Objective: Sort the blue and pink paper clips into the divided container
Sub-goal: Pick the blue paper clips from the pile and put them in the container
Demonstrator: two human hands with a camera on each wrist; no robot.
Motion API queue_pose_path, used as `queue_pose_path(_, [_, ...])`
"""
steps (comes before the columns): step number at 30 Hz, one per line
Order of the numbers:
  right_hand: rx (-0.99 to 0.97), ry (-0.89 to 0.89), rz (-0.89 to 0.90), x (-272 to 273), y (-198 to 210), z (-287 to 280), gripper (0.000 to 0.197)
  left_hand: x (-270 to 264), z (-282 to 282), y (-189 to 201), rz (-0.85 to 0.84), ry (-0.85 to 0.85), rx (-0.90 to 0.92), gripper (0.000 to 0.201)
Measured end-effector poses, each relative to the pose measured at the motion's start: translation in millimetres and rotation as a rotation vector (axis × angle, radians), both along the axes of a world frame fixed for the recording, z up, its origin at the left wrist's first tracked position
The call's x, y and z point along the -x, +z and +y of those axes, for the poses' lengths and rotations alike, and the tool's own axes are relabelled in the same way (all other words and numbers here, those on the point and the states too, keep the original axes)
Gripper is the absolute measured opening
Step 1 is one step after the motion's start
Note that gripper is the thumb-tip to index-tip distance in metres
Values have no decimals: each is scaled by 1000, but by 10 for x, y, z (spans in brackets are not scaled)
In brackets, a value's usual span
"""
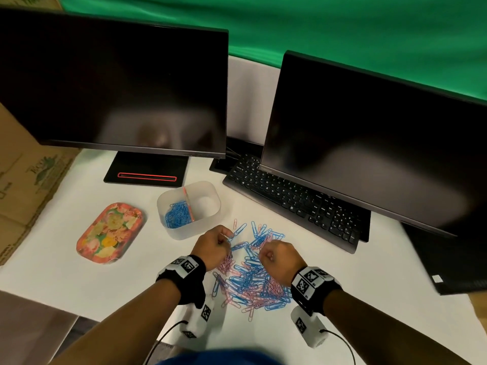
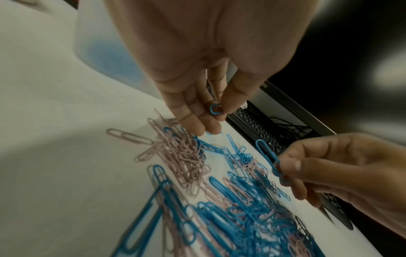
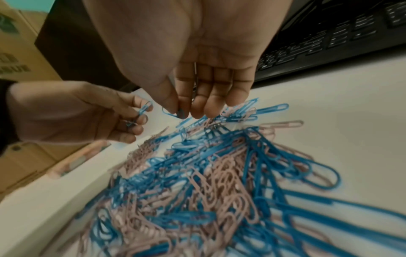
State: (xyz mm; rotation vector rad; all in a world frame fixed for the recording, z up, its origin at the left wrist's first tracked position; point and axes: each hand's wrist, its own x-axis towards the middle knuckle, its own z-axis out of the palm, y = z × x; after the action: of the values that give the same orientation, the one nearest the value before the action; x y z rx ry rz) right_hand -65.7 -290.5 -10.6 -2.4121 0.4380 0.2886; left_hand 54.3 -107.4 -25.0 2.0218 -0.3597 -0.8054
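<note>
A mixed pile of blue and pink paper clips (image 1: 253,283) lies on the white table, spread under both hands. My left hand (image 1: 226,237) hovers at the pile's far left edge and pinches a blue clip (image 2: 214,110) between thumb and fingers; in the right wrist view the same hand (image 3: 140,115) holds more than one blue clip (image 3: 144,108). My right hand (image 1: 264,252) is just to its right, pinching another blue clip (image 2: 266,156) between thumb and forefinger (image 3: 183,111). Beyond the left hand stands the translucent divided container (image 1: 210,192): blue clips (image 1: 178,214) fill its left half, its right half looks empty.
A floral oval tray (image 1: 110,231) lies left of the container. A black keyboard (image 1: 292,198) runs diagonally behind the pile on the right, under the right monitor (image 1: 369,143). The left monitor's stand (image 1: 146,169) is behind the container. Cardboard boxes (image 1: 23,185) line the left edge.
</note>
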Motion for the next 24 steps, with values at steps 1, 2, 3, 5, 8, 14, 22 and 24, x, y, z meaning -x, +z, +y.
queue_pose_path(1, [-45, -22, -21, 1, 13, -5, 13, -12, -16, 1, 72, 47, 25, 17])
queue_pose_path(2, [-103, -56, -39, -3, 22, -7, 12, -21, -34, 3, 129, 86, 48, 15])
queue_pose_path(3, [-171, -104, -58, -2, 37, -5, 11, -26, -55, 5, 167, 110, 62, 15])
queue_pose_path(5, [-311, -221, -95, -17, 82, 4, 10, -36, -84, 12, 206, 127, 71, 17])
queue_pose_path(8, [-602, -385, -97, -69, 170, 19, 15, -25, -148, 63, 207, 116, 60, 5])
queue_pose_path(14, [-1006, -607, -70, -130, 252, 82, 22, -4, -213, 18, -130, -119, -201, 7])
queue_pose_path(22, [-948, -577, 22, -166, 200, 102, 12, 16, -189, 11, -412, -337, -434, 11])
queue_pose_path(24, [-681, -483, 68, -203, 139, 115, 17, 13, -186, 33, -385, -311, -396, 10])
